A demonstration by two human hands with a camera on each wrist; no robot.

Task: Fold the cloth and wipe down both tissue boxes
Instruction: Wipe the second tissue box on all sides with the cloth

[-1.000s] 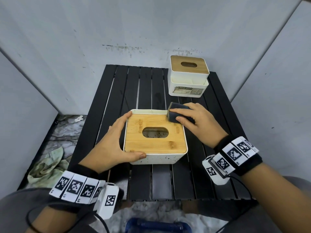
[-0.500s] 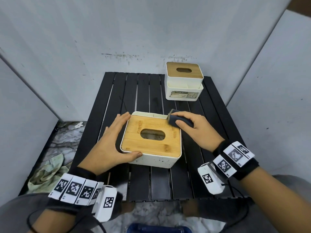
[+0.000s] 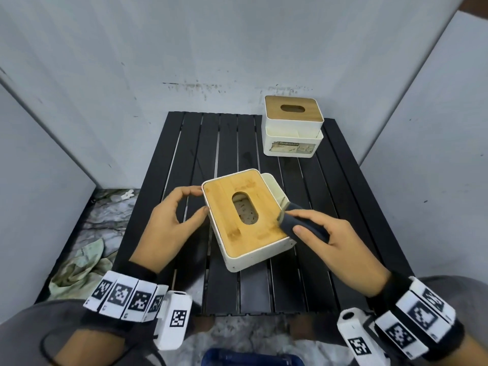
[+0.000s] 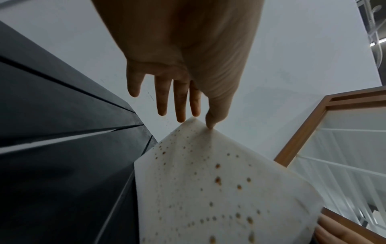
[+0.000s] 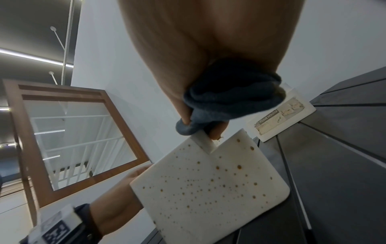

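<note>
Right hand fingers clamp folded cloth; left hand fingers relaxed beside bamboo-lidded box.

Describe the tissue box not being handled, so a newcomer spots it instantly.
On the black slatted table, look to the far right corner by the wall. The far tissue box stands there alone, untouched; unlike the near tissue box, it has a torn front label.
</note>
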